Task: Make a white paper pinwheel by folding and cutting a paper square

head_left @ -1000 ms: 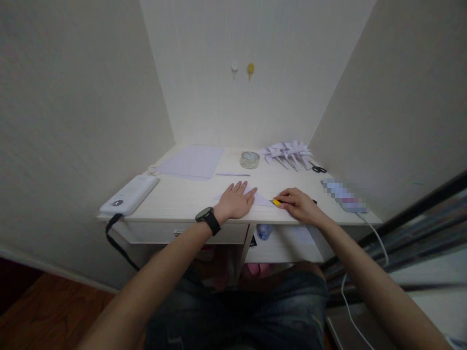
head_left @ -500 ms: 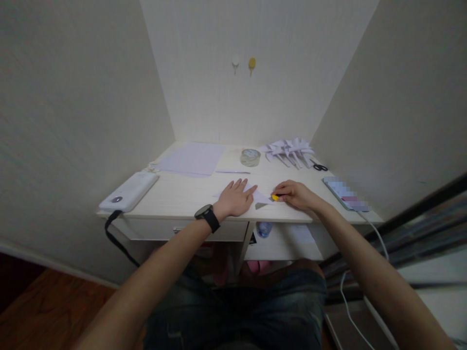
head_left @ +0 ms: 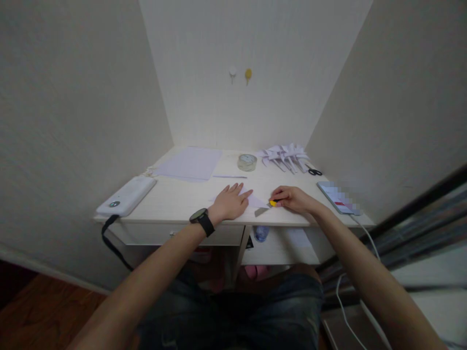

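Note:
My left hand (head_left: 229,202) lies flat, fingers spread, on a folded white paper (head_left: 256,200) near the front edge of the pale wooden desk (head_left: 175,199). A black watch sits on that wrist. Just to the right, my right hand (head_left: 292,199) grips a yellow utility knife (head_left: 272,203). Its grey blade (head_left: 261,211) is extended and points left toward the paper's lower edge, close to my left fingertips.
A stack of white sheets (head_left: 191,163) lies at the back left, a tape roll (head_left: 247,162) mid-back, folded paper planes (head_left: 284,155) and black scissors (head_left: 314,171) back right. A white power bank (head_left: 126,196) is at the left edge, a phone (head_left: 337,197) with cable at the right.
My right hand slid left with the knife toward the paper, and the blade now shows extended. My left hand stayed pressed on the paper.

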Motion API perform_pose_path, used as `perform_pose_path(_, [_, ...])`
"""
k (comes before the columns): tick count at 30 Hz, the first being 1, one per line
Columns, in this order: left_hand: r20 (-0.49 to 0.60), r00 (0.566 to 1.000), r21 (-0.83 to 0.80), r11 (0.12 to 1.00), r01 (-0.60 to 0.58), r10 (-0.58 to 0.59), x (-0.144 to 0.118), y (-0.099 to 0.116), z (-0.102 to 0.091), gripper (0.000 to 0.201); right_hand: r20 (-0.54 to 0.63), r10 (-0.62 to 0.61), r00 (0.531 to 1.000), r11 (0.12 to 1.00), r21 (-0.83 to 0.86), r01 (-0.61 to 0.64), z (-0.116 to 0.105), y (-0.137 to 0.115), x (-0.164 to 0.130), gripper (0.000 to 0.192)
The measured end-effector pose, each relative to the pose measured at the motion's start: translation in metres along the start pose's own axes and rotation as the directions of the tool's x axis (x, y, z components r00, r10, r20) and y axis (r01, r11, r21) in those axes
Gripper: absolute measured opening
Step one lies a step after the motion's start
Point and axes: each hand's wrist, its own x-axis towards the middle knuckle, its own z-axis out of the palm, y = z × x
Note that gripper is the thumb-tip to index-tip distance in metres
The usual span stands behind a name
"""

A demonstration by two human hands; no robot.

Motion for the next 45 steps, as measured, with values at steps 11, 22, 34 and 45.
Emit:
perform_pose_path(11, [0.069,0.996,0.017,0.999,-0.052,0.051,-0.004,-0.023,-0.007,0.060,-0.042,0.051,0.998,0.999,-0.013,-0.052,-0.001,0.009,-0.006,0.024])
perform_pose_path(22, [0.005,0.977,0.049,0.975,-0.215,0.215,-0.030,-0.029,-0.042,0.056,-0.352,0.159,0.923,0.926,-0.270,-0.263,0.020,0.010,-0.015,0.030])
perform_pose_path(34, [0.041,0.968,0.054,0.967,-0.250,0.248,-0.037,-0.016,-0.049,0.025,-0.370,0.174,0.913,0.903,-0.310,-0.298,0.021,0.010,-0.016,0.032])
perform_pose_path(45, [-0.269,0.661,-0.956,0.276,-0.097,-0.700,-0.025,-0.016,-0.064,0.020,-0.463,0.174,0.869,0.811,-0.434,-0.393,0.024,-0.004,-0.019,0.031])
